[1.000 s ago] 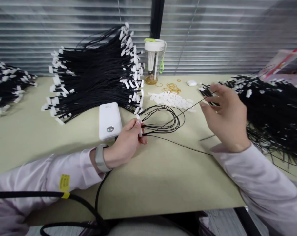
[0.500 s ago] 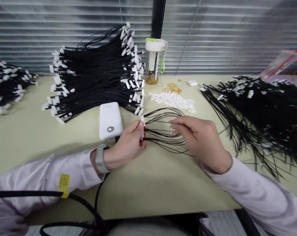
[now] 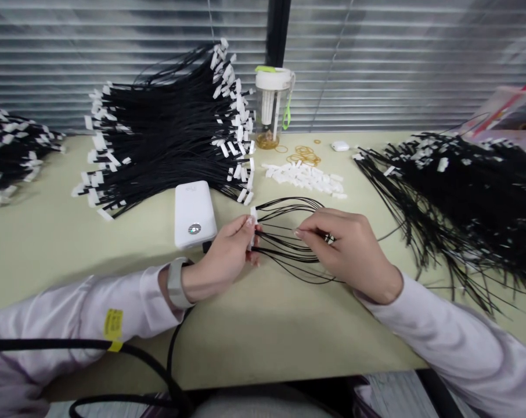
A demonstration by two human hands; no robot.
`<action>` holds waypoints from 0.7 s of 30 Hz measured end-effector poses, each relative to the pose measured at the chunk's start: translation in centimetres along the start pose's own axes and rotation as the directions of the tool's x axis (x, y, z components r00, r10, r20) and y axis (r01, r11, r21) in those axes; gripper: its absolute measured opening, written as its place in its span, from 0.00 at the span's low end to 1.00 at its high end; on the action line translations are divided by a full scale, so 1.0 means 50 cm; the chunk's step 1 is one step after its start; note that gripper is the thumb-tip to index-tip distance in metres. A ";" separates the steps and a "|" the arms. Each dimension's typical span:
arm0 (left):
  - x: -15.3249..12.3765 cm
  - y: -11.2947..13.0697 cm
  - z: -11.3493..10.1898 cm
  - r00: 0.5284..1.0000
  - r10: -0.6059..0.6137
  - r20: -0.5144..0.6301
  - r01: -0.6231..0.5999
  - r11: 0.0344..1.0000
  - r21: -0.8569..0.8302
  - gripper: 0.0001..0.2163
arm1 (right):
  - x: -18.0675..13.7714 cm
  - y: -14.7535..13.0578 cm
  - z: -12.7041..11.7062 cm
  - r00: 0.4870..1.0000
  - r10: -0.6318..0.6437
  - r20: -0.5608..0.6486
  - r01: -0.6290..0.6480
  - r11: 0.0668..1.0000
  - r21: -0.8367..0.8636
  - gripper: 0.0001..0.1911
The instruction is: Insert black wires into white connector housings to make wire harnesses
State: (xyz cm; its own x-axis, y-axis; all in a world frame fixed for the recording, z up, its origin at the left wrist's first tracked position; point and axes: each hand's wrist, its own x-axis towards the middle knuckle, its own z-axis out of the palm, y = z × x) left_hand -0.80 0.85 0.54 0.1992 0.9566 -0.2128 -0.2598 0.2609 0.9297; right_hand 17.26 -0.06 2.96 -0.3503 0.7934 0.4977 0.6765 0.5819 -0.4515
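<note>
My left hand (image 3: 228,249) is closed on a white plastic connector (image 3: 253,215), gripping it between thumb and fingers. Several thin black wires (image 3: 284,254) run out of the connector to the right in separate strands and pass under my right hand (image 3: 345,247). The right thumb and forefinger are pinched on one of these wires, a little way from the connector. The far ends of the wires are hidden by the right hand. Behind the hands lies a pile of small white connector housings (image 3: 304,176).
A white power bank (image 3: 195,215) lies beside my left wrist. Finished-looking black wire bundles with white ends (image 3: 167,125) stack at back left; loose black wires (image 3: 472,197) heap at right. A bottle (image 3: 271,107), rubber bands (image 3: 305,155) and a white case (image 3: 340,146) stand behind.
My right fingertips have moved slightly left and down along the wires, nearer the connector. The left hand stays on the connector almost unmoved.
</note>
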 end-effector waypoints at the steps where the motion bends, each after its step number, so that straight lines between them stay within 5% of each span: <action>1: 0.001 0.000 0.000 1.000 -0.001 0.005 0.001 1.000 0.002 0.09 | 0.000 0.000 0.001 1.000 -0.012 0.000 0.012 1.000 -0.007 0.06; 9: 0.008 -0.011 -0.012 0.995 0.006 0.099 -0.017 0.993 0.114 0.11 | -0.004 0.009 -0.004 0.986 -0.167 -0.010 0.161 0.964 -0.211 0.07; 21: -0.002 -0.009 -0.011 0.974 -0.024 0.225 -0.037 0.963 0.266 0.12 | -0.011 -0.009 0.027 0.974 -0.214 0.079 0.228 0.936 -0.270 0.11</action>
State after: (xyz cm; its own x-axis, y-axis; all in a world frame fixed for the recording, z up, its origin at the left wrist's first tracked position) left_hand -1.22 0.70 0.01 0.4126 0.8963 -0.1624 -0.0066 0.1812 0.9834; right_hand 16.24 -0.50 1.89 -0.5373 0.6619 0.5227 0.7279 0.6770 -0.1090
